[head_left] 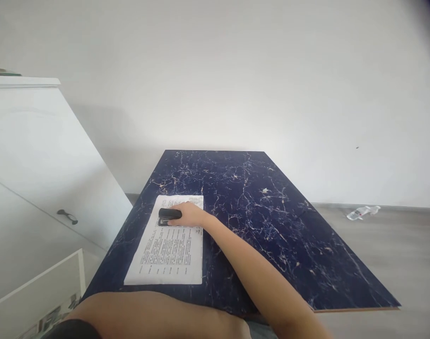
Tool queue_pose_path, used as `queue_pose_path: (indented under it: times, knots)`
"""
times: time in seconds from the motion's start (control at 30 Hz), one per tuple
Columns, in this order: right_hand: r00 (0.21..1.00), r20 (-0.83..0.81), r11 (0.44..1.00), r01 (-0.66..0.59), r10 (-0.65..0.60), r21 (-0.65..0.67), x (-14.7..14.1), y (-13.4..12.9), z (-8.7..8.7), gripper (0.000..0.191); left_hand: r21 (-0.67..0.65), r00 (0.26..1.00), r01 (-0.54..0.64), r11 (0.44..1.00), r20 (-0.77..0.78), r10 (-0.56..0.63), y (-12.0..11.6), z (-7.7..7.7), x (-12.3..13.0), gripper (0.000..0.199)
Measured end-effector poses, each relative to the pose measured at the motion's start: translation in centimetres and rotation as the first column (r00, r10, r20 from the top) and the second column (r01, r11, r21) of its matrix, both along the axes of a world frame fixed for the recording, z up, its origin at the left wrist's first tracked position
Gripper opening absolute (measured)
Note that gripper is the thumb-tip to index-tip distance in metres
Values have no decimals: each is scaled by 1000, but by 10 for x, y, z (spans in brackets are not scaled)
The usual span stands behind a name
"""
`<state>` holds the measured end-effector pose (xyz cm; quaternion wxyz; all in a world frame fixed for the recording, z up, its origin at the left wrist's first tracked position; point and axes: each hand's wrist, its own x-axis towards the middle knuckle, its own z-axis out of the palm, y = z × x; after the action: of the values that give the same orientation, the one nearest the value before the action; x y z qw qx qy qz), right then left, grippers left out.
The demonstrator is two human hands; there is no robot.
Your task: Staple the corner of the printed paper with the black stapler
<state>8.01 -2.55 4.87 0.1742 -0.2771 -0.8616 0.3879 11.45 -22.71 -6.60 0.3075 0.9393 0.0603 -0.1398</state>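
My right hand (189,214) is closed around a black stapler (170,214). The stapler's front end sticks out to the left of my fingers, above the upper part of a printed sheet of paper (165,249). How firmly it presses on the paper cannot be made out. Under it, the paper lies flat at the left side of the dark blue marble-patterned table (257,226), with rows of small text. My left forearm runs across the bottom of the view, in front of the table's near edge; my left hand itself does not show.
A white cabinet (41,155) with a dark handle (67,216) stands to the left of the table. Behind is a pale wall (236,75). On the floor at the right lies a clear crumpled plastic item (363,213). A white-rimmed open box or drawer (81,270) is at lower left.
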Motion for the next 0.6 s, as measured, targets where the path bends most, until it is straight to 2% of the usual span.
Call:
queue_pose_path:
  times: [0.03, 0.07, 0.13, 0.17, 0.2, 0.23, 0.27, 0.3, 0.37, 0.4, 0.43, 0.47, 0.5, 0.53, 0.6]
  knots:
    - [998, -53, 1000, 24, -23, 5, 1, 1, 1, 32, -7, 1000, 2, 1000, 0, -2, -1, -2, 1, 9]
    - [992, -114, 998, 63, -62, 9, 6, 4, 3, 35, -12, 1000, 4, 1000, 1, -4, -3, -3, 2, 16]
    - [948, -230, 973, 230, -220, 15, 25, 17, 7, 38, -16, 1000, 7, 1000, 3, -7, -7, -4, 2, 25]
    - [902, -265, 935, 356, -340, 14, 41, 25, 9, 37, -14, 1000, 7, 1000, 4, -7, -8, -4, 2, 24]
    - [834, -281, 868, 496, -474, 8, 61, 34, 9, 35, -10, 1000, 7, 1000, 5, -7, -9, -3, 3, 20]
    - [732, -296, 766, 643, -614, 0, 84, 42, 9, 36, -6, 1000, 8, 1000, 5, -8, -9, -1, 3, 12]
    - [605, -304, 637, 771, -736, -6, 109, 49, 8, 38, -1, 1000, 9, 1000, 7, -9, -8, 1, 4, 5]
    - [466, -300, 492, 870, -832, -15, 135, 55, 5, 39, 3, 1000, 11, 1000, 9, -11, -7, 4, 5, 14]
    - [209, -283, 228, 973, -936, -36, 183, 61, -4, 41, 11, 1000, 17, 1000, 19, -17, -7, 9, 6, 31]
    - [103, -269, 121, 991, -958, -50, 203, 62, -9, 46, 16, 1000, 18, 1000, 25, -18, -7, 12, 6, 34]
    - [26, -253, 43, 997, -967, -61, 219, 63, -14, 52, 22, 999, 17, 1000, 33, -18, -8, 15, 5, 34]
    - [-25, -236, -9, 998, -971, -67, 230, 64, -19, 56, 28, 999, 14, 1000, 40, -15, -9, 16, 4, 33]
    - [-51, -220, -37, 997, -974, -68, 238, 65, -23, 57, 33, 999, 11, 999, 48, -13, -11, 18, 2, 32]
    - [-56, -206, -44, 997, -977, -62, 242, 67, -26, 54, 38, 998, 8, 999, 54, -10, -13, 19, -1, 33]
    - [-22, -191, -14, 999, -981, -41, 242, 71, -31, 41, 44, 998, 0, 999, 65, -3, -16, 18, -4, 33]
